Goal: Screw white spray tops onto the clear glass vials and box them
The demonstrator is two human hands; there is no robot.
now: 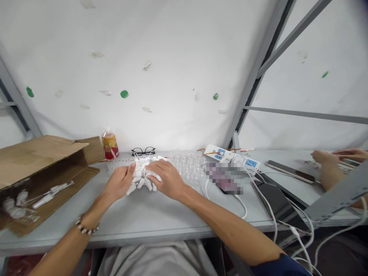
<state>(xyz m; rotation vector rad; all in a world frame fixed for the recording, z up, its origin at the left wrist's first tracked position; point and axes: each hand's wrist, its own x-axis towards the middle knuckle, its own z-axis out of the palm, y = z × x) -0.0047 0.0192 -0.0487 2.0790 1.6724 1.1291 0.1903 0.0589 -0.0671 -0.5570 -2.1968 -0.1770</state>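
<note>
A heap of small white plastic pieces, some with stubby tube-like ends, lies on the grey table between my hands. Thin pale loops stick up at its back. My left hand is closed against the left side of the heap, thumb on top, its other fingers mostly hidden. From the right, my right hand reaches over the heap with curled fingers, thumb and forefinger around some of the pieces. Behind and beside the heap spreads a clear, bumpy plastic sheet or tray.
An open cardboard box with white and clear parts stands left. Further back are a red-and-yellow labelled bottle and black-framed glasses. To the right lie a power strip, cables, a dark tablet and a phone. Another person's hands work at far right.
</note>
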